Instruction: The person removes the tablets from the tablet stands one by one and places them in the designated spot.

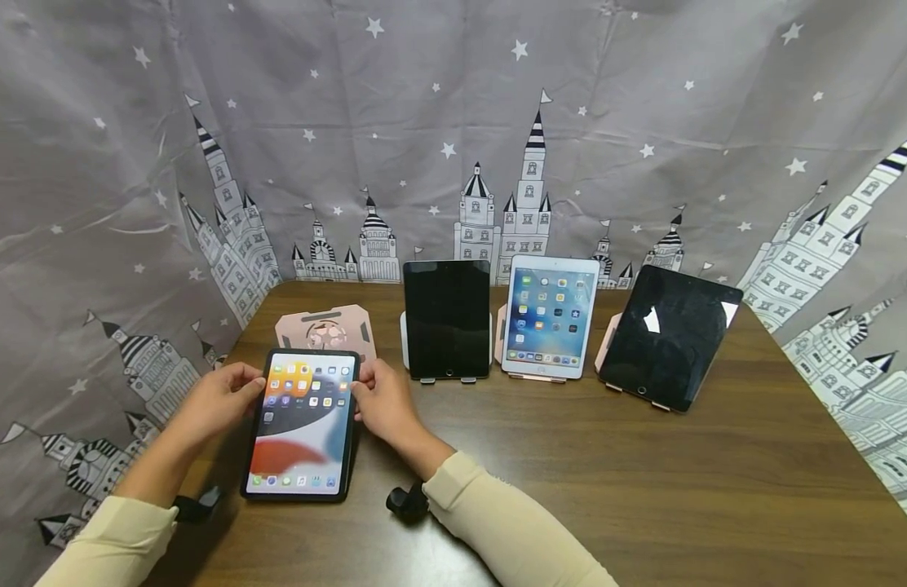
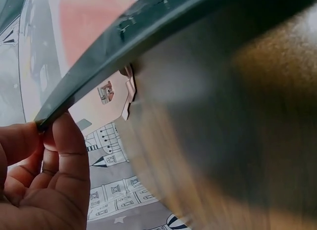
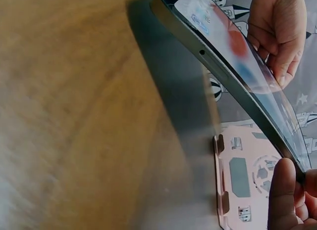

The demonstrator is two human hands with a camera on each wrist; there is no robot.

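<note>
A tablet (image 1: 295, 440) with a dark rim and a lit home screen is held upright, tilted back, between both hands. My left hand (image 1: 222, 398) pinches its left edge near the top. On the opposite edge, at about the same height, my right hand (image 1: 386, 399) pinches with thumb and fingers. Behind the tablet's top stands a pink folding stand (image 1: 295, 326), its lower part hidden by the tablet. The right wrist view shows the tablet's side edge (image 3: 228, 76) apart from the stand (image 3: 235, 151). The left wrist view shows thumb and fingers on the tablet's rim (image 2: 99, 64).
To the right, a dark tablet (image 1: 448, 318), a white tablet (image 1: 550, 314) with its screen lit and another dark tablet (image 1: 666, 334) lean on stands. A castle-print curtain (image 1: 424, 106) hangs behind the wooden table (image 1: 571, 465). Black straps are on both wrists.
</note>
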